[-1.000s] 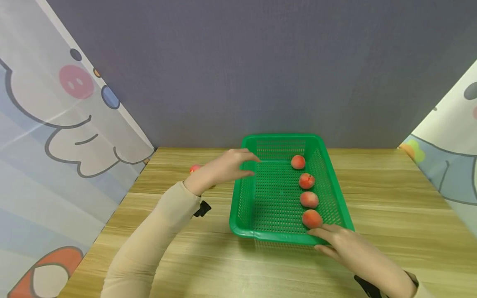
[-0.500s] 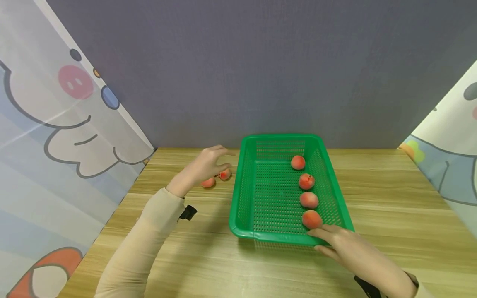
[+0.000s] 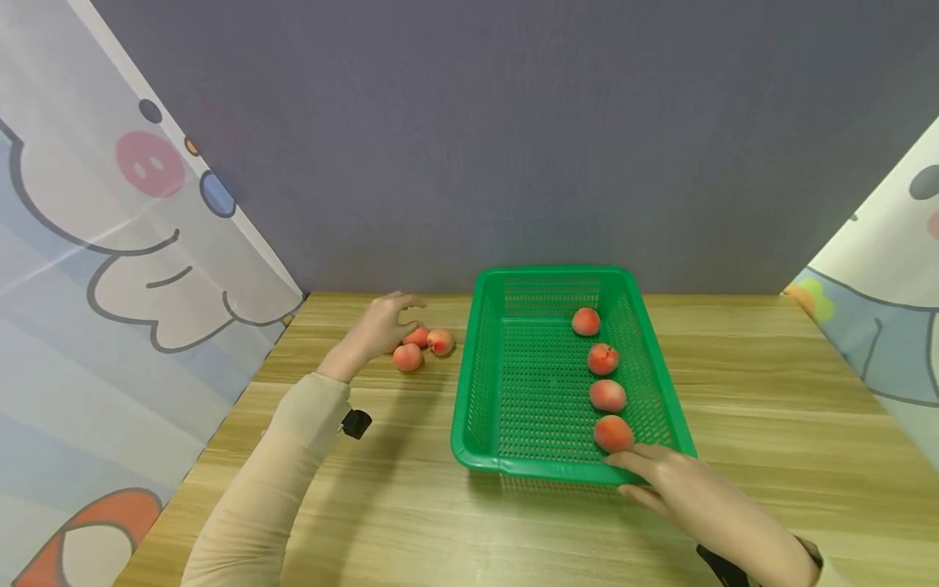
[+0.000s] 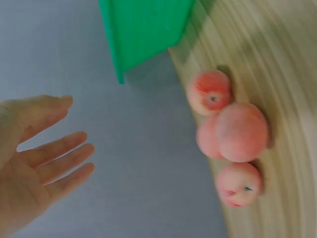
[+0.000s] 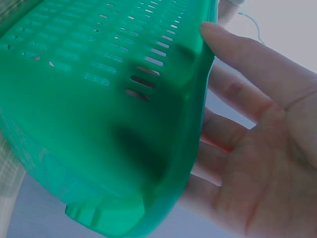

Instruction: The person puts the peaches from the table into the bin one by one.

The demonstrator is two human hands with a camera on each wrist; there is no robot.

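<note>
Above a small group of peaches at the left of the table, my left hand (image 3: 377,326) hangs with fingers spread and nothing held. In the left wrist view the hand (image 4: 44,163) is apart from several peaches (image 4: 242,132) lying close together. A green basket (image 3: 480,463) holds a column of peaches (image 3: 608,395) along its right side. My right hand (image 3: 682,485) grips the basket's near right corner. The right wrist view shows the thumb of that hand (image 5: 262,148) on the rim of the basket (image 5: 190,134) and the fingers on its outer side.
The wooden table (image 3: 440,538) reaches back to a grey upright panel (image 3: 469,147). Cartoon-printed curtains stand at the left (image 3: 59,342) and right (image 3: 902,342) sides.
My left hand has moved left from over the basket's left rim to above the loose peaches, bringing more of them into view. The right hand and basket have stayed in place.
</note>
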